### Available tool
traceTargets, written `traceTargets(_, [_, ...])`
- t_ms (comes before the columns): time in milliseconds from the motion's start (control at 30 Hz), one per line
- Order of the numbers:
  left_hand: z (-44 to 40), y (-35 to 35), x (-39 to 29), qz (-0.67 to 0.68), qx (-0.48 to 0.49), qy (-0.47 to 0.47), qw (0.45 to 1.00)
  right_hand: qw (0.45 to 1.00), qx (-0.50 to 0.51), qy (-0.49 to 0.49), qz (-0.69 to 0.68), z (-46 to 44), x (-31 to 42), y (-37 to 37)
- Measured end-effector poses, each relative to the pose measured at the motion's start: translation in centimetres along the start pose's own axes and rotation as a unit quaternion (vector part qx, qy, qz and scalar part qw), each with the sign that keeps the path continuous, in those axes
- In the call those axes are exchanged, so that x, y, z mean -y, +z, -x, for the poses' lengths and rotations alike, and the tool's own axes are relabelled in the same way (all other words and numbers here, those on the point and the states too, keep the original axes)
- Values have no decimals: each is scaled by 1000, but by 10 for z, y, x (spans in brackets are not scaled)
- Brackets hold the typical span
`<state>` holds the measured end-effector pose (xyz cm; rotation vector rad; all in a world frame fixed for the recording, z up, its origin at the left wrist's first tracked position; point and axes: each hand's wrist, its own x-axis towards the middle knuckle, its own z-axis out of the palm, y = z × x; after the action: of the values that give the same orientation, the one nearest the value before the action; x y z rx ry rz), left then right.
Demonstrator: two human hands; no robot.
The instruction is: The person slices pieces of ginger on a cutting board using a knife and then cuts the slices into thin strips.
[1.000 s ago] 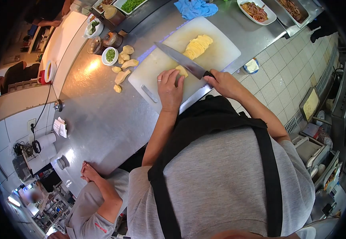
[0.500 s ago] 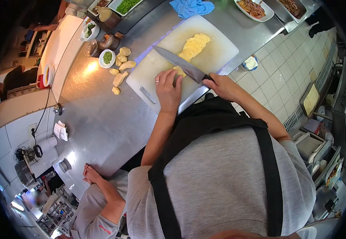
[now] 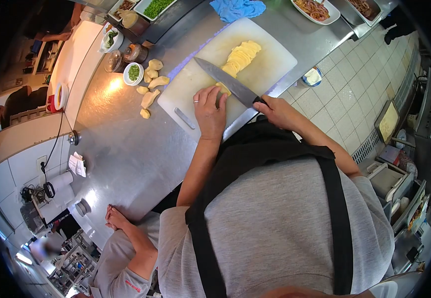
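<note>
A white cutting board (image 3: pixel 275 62) lies at an angle on the steel counter. My right hand (image 3: pixel 276 110) is closed around the black handle of a large chef's knife (image 3: pixel 230 82), whose blade points up and left across the board. With bent fingers, my left hand (image 3: pixel 209 113) holds a pale yellow piece of ginger (image 3: pixel 223 88) down beside the blade; the fingers partly cover it. Beyond the blade, thin ginger slices (image 3: pixel 241 55) overlap in a row. Left of the board, several peeled ginger pieces (image 3: pixel 150 98) rest on the counter.
Around the steel counter (image 3: pixel 126 164) stand a white cup of chopped greens (image 3: pixel 134 73), jars (image 3: pixel 135 51) and a blue cloth (image 3: pixel 237 9). A white dish of sliced food (image 3: pixel 317 11) is at the far right. Another person's clasped hands (image 3: pixel 116 217) rest at the counter's lower edge.
The knife has shifted very slightly to the right and down, with my right hand on it. My left hand stays on the ginger piece.
</note>
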<state>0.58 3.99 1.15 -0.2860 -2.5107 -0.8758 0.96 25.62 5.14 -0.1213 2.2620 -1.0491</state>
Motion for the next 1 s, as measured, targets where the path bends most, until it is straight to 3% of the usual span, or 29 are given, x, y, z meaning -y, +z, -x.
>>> traceTargets(300, [-1, -1, -2, 7, 4, -8, 1000, 994, -66, -85, 18, -14, -18, 16])
traceTargets(500, [-1, 1, 1, 7, 0, -1, 1000, 997, -46, -23, 49, 17, -12, 11])
traceTargets(700, [0, 1, 2, 6, -3, -8, 1000, 994, -73, -48, 62, 0, -11, 19])
traceTargets(1000, [-1, 0, 4, 8, -11, -12, 1000, 999, 36, 15, 15, 49, -22, -4])
